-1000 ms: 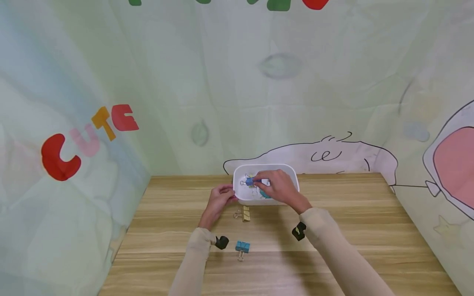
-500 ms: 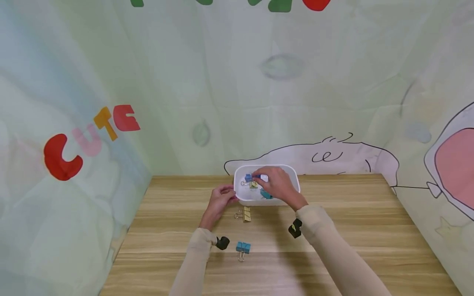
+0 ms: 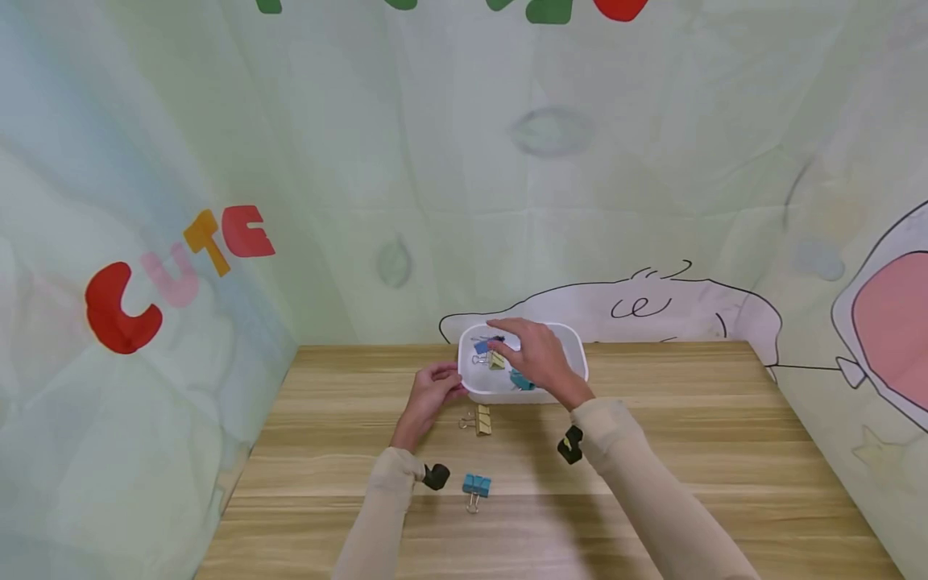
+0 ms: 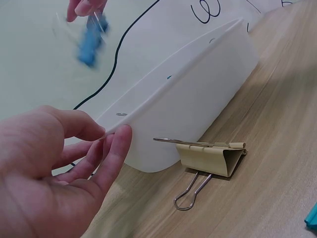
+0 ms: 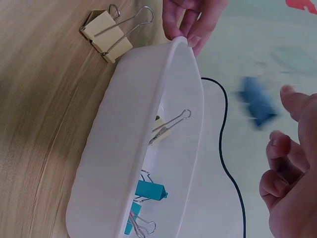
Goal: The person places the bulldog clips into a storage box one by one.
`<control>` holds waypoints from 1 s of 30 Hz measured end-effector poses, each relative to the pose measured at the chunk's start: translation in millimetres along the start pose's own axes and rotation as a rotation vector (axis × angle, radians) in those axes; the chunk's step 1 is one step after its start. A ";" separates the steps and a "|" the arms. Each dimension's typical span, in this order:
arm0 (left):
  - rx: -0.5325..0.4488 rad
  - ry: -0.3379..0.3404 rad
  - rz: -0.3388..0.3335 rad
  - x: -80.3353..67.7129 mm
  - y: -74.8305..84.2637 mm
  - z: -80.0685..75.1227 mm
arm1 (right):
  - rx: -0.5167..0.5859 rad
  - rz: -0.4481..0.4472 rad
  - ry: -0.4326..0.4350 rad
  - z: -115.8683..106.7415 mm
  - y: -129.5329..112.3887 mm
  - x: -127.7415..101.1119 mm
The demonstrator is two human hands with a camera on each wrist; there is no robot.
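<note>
Just let go of small blue prism-shaped binder clip w/ silvery wire handles point(image 3: 482, 347), seen blurred in mid-air over left end of white rectangular plastic box point(image 5: 116, 134), w/ thumb and fingers of R hand point(image 3: 544, 354) parted, holding nothing. Pinching meanwhile the box rim near its left front corner w/ L hand point(image 3: 430, 395). Prob. counting as one more clip delivered, w/ pale-yellow wedge-shaped clip point(image 3: 482, 420) and turquoise wedge-shaped clip point(image 3: 476, 485) yet outside, on wood-grain table point(image 3: 348, 467).

Booth-like workspace, draped cartoon-print backdrop point(image 3: 449, 185) closing in wood-grain tabletop point(image 3: 725, 435)
</note>
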State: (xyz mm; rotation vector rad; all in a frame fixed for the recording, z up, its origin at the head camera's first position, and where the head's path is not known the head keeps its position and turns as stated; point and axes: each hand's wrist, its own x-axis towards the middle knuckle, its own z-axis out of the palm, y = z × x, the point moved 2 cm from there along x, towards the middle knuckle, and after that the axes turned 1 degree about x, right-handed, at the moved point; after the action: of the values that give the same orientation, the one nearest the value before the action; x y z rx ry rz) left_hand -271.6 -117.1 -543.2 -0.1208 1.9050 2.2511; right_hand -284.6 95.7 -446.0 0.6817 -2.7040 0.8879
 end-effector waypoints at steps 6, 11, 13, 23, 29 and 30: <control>0.013 -0.001 -0.004 0.2 -0.1 0.0 | -0.020 0.035 -0.038 0.1 2.2 -4.9; 0.000 -0.001 0.006 1.1 -0.8 0.3 | -0.010 0.034 -0.041 -1.5 4.6 -10.0; -0.002 -0.001 0.009 1.1 -0.9 0.1 | -0.002 0.032 -0.042 -1.6 5.1 -12.7; -0.005 -0.004 0.012 1.7 -1.6 -0.6 | -0.001 -0.033 -0.057 6.3 1.6 -31.1; 0.014 -0.001 0.009 3.3 -3.8 -1.6 | -0.016 -0.086 -0.060 13.2 -2.1 -43.5; 0.016 0.000 0.009 3.6 -4.1 -1.8 | -0.014 -0.093 -0.061 14.6 -2.5 -46.0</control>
State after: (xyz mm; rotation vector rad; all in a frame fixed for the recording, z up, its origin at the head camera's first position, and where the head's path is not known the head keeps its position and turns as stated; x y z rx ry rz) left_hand -274.4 -117.9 -548.1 -0.1104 1.9267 2.2413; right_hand -244.2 101.7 -471.8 0.8366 -2.7035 0.8378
